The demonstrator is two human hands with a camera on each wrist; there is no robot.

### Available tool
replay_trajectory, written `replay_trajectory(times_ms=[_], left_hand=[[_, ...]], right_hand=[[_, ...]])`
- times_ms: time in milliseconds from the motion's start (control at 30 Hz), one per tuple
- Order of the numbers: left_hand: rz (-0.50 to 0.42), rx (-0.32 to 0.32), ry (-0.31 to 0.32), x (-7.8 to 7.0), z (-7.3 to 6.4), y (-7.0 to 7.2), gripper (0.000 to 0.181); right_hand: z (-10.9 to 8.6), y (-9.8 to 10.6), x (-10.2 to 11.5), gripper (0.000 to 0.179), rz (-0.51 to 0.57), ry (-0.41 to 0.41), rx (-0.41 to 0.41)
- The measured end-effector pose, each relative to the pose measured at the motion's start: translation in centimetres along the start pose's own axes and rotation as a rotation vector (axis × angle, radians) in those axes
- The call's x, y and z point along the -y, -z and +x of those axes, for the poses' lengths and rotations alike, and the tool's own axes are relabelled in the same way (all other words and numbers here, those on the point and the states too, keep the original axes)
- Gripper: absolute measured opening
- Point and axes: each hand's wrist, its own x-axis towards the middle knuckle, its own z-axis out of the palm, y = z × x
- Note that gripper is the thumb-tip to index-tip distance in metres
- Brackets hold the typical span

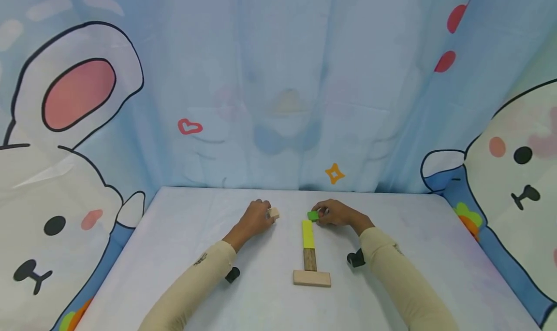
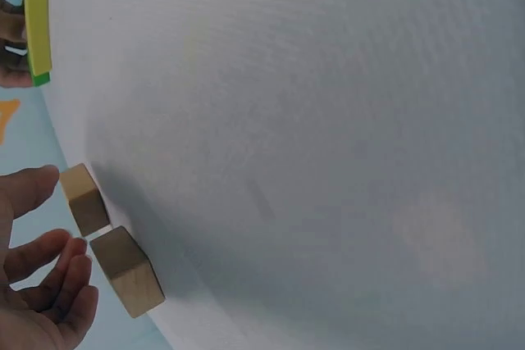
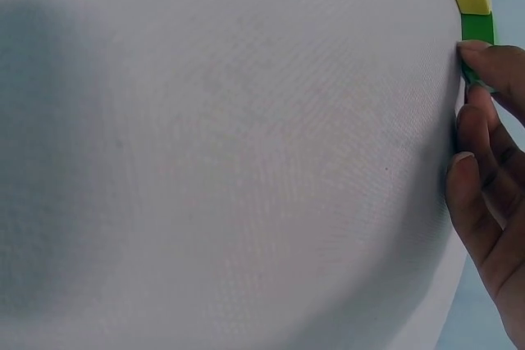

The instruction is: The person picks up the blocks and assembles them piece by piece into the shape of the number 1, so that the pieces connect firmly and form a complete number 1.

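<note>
My right hand (image 1: 335, 212) pinches a small green block (image 1: 313, 216) between thumb and fingers, at the far end of a yellow block (image 1: 308, 234). Against the yellow block's near end lies a brown wooden block (image 1: 310, 259), which meets a wider pale wooden plank (image 1: 312, 278) laid crosswise. To the left, my left hand (image 1: 255, 217) is beside a pale wooden block (image 1: 273, 213). The left wrist view shows two blocks there: the thumb tip is right at one wooden block (image 2: 84, 199), and loosely bent fingers lie close to a second wooden block (image 2: 129, 272).
A white-covered table (image 1: 174, 253) reaches back to a blue printed curtain (image 1: 278, 79). Cartoon-printed cloth hangs on both sides. Dark wrist cameras stick out under the left sleeve (image 1: 191, 282) and the right sleeve (image 1: 404, 278).
</note>
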Motion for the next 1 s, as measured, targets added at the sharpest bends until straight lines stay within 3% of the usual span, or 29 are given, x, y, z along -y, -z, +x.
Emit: replay_trajectory(times_ms=[167, 400, 667, 1000], left_hand=[[0.008, -0.016, 0.016, -0.16, 0.14, -0.25, 0.038], [0.007, 0.011, 0.050, 0.26, 0.54, -0.74, 0.039], [0.016, 0.034, 0.020, 0.40, 0.73, -0.87, 0.029], [0.019, 0.055, 0.020, 0.15, 0.77, -0.73, 0.030]], right_hand=[[0.01, 0.04, 0.03, 0.037, -0.011, -0.003, -0.003], [-0.03, 0.00, 0.01, 0.038, -0.006, -0.022, -0.005], [-0.06, -0.02, -0.04, 0.038, 0.011, -0.010, 0.001], [-0.28, 0.08, 0.13, 0.038, 0.014, -0.011, 0.002]])
